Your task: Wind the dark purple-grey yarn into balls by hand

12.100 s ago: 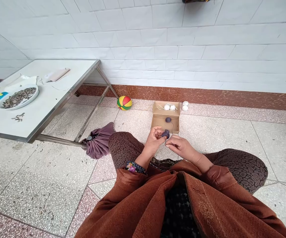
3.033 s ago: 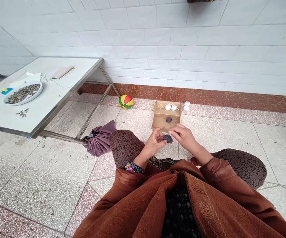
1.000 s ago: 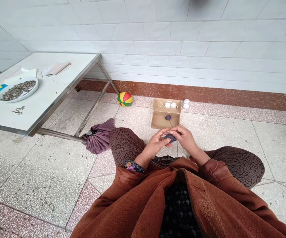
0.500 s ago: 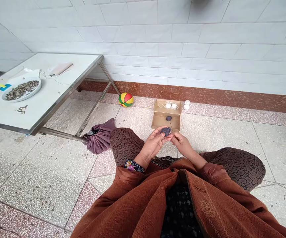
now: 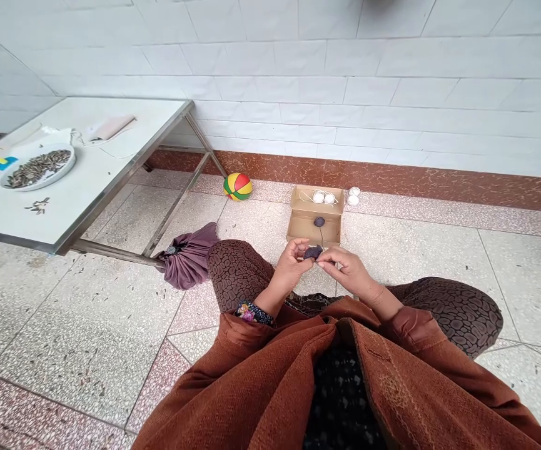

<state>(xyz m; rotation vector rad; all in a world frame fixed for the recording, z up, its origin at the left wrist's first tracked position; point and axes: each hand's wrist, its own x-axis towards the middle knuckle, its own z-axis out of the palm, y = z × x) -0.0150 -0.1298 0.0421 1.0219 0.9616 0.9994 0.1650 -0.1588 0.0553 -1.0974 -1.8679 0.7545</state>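
Observation:
Between my two hands is a small dark purple-grey piece of yarn work [image 5: 313,252], above my lap. My left hand [image 5: 291,265] grips it from the left, thumb below and fingers around it. My right hand [image 5: 346,270] pinches at its right edge with thumb and forefinger; whether a hook or needle is in that pinch is too small to tell. A dark strand runs up from the work to a dark yarn ball [image 5: 319,222], which sits in an open cardboard box [image 5: 293,228] on the floor just beyond my hands.
White yarn balls [image 5: 323,198] lie in the box lid, more white balls [image 5: 353,195] beside it. A striped ball [image 5: 237,187] and a purple cloth bag [image 5: 188,257] are near the table [image 5: 111,194], which bears a white plate [image 5: 69,165] of seeds or husks. Tiled wall stands behind.
My right hand has turned over more and come closer against the dark yarn piece. My left thumb has shifted lower, with its fingers raised higher around the piece.

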